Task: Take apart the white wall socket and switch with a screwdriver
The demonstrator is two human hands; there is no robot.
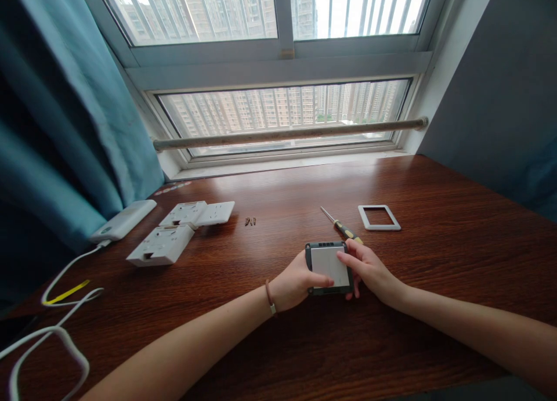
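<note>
Between both hands is a square wall switch (pixel 324 263), with a pale front plate and a dark frame around it. My left hand (pixel 300 280) grips its left side, the thumb lying across the lower front. From the right, my right hand (pixel 369 270) holds the other edge, its thumb on the plate near the upper right corner. Some fingers are hidden behind the switch. Just beyond it, a screwdriver (pixel 342 227) with a yellow and black handle lies on the table. A white square frame (pixel 395 222) rests to the right of the screwdriver.
Several small brass-coloured screws (pixel 250 221) lie on the wooden table (pixel 278 192). White plastic boxes (pixel 161 247) stand at the left, with a white flat piece (pixel 216 213) beside them. Farther left are a white power bank (pixel 124 220) and its looping cable (pixel 65 331). A window stands behind.
</note>
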